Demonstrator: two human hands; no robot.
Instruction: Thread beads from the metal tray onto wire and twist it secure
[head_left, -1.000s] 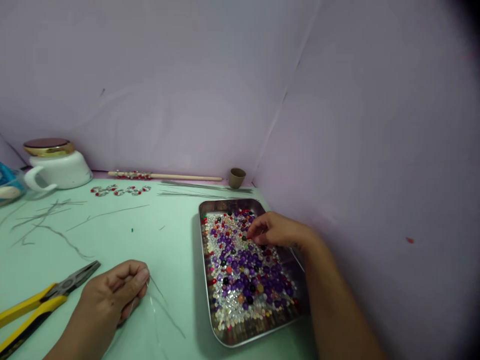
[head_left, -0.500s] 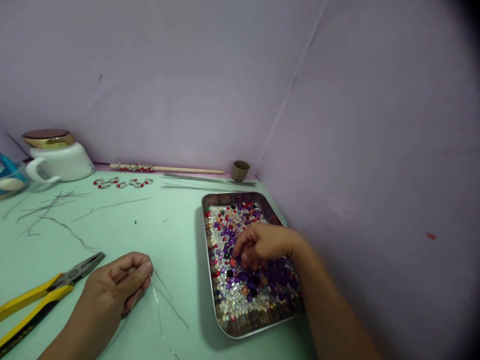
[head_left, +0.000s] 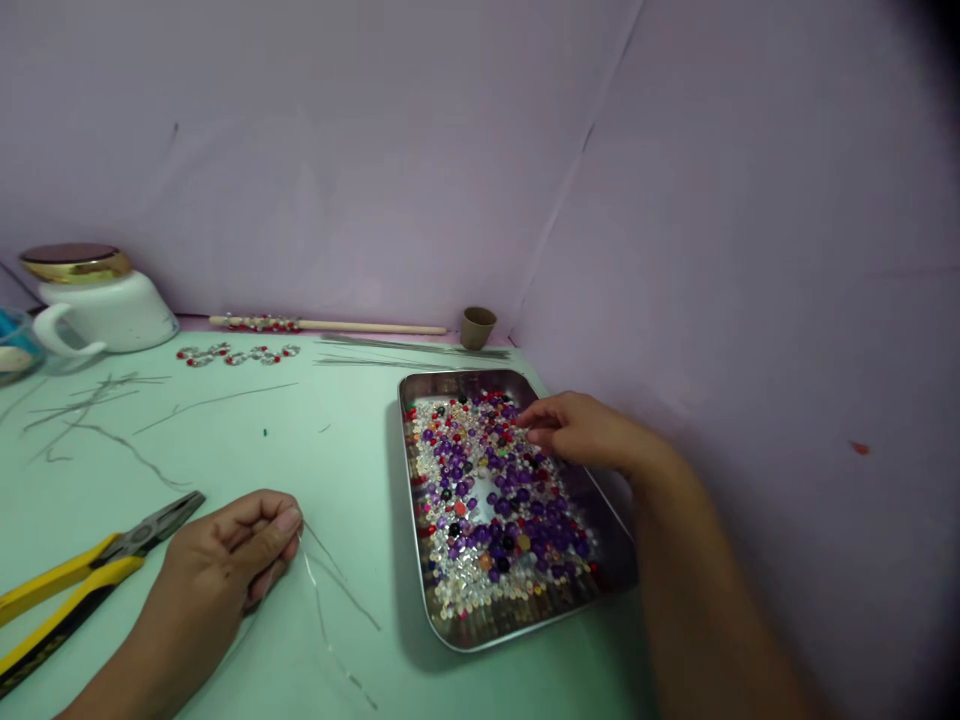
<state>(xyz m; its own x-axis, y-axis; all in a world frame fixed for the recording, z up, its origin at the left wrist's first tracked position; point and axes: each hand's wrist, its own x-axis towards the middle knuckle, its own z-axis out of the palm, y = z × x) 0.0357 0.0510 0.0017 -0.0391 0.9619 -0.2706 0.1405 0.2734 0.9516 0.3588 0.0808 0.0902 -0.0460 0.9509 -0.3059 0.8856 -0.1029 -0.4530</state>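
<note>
Thumb and fingers of my left hand (head_left: 238, 560) are pinched on thin silvery wire (head_left: 321, 610), whose loose ends trail to the right and down over the table. Near that wrist lie yellow-handled pliers (head_left: 112, 565), jaws toward the back right. My right hand (head_left: 581, 428) is over the right back part of a metal tray (head_left: 442, 636). Its fingers point left, thumb a little apart, and I see nothing between them. Purple, clear, red and black beads (head_left: 517, 500) fill the tray, with a bare patch near the middle.
Behind lie a wooden stick (head_left: 367, 327) wound with beads, a wavy beaded wire piece (head_left: 238, 355), a small brown cup (head_left: 477, 328) and straight wires (head_left: 390, 350). A white mug (head_left: 112, 312) stands back left, near loose wire pieces (head_left: 97, 398). Walls close off the back and right.
My right hand has moved from the middle of the beads to the right and back, and its fingers have straightened somewhat. My left hand keeps its pinch on the wire. The view has shifted slightly.
</note>
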